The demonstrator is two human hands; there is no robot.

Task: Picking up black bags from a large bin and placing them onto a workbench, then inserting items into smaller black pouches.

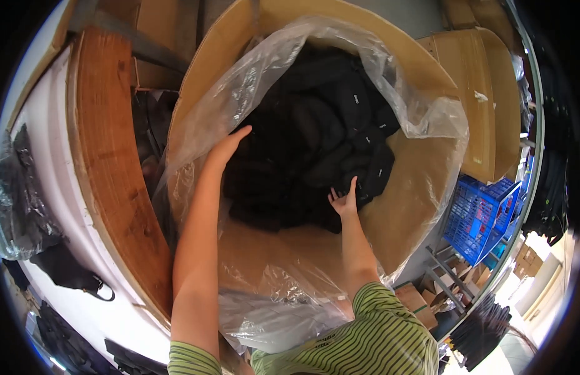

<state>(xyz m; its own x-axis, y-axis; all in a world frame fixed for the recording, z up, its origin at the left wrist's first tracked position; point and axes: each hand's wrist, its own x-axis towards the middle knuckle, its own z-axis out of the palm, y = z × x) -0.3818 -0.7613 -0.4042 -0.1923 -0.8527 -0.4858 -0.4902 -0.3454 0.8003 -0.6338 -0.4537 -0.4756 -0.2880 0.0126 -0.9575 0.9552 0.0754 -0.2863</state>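
Inside a large open cardboard box (399,228) lies a heap of black cloth items (315,125), some with small white marks; their exact kind is unclear. A clear plastic liner (240,78) hangs crumpled around the box's rim. Both my arms reach down into the box. At the heap's left edge is my left hand (230,147), its thumb showing and the other fingers mostly hidden against the black cloth. My right hand (345,201) is at the heap's near right side with fingers spread, nothing visibly held, close to or touching the cloth.
A brown wooden board (111,150) edges a white-covered surface (58,181) on the left, where dark bagged items (21,194) lie. Right of the box are another cardboard box (468,81), a blue plastic crate (471,219) and a metal frame (446,275).
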